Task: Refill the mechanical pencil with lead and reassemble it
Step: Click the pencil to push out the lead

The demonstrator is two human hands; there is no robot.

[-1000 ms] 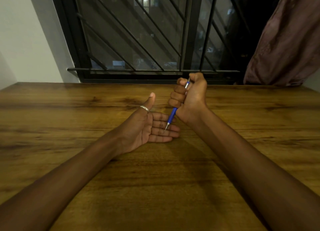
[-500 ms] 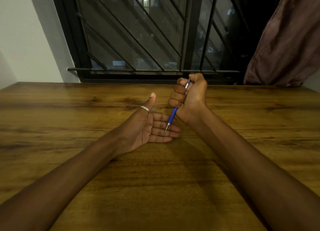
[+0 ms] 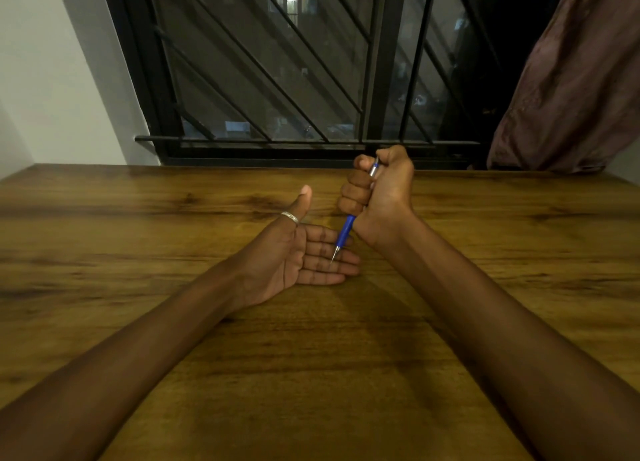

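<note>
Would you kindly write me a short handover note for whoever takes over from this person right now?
The right hand is a fist wrapped round the blue mechanical pencil, tip down, thumb by its top end.
The left hand is open, palm up, resting on the wooden table. The pencil tip points at its fingers; contact is unclear.
Done: the pencil looks in one piece; no loose parts or lead case are in view.
Left: whether lead is inside cannot be seen. Probably click to check that it feeds, then set the pencil down.
</note>
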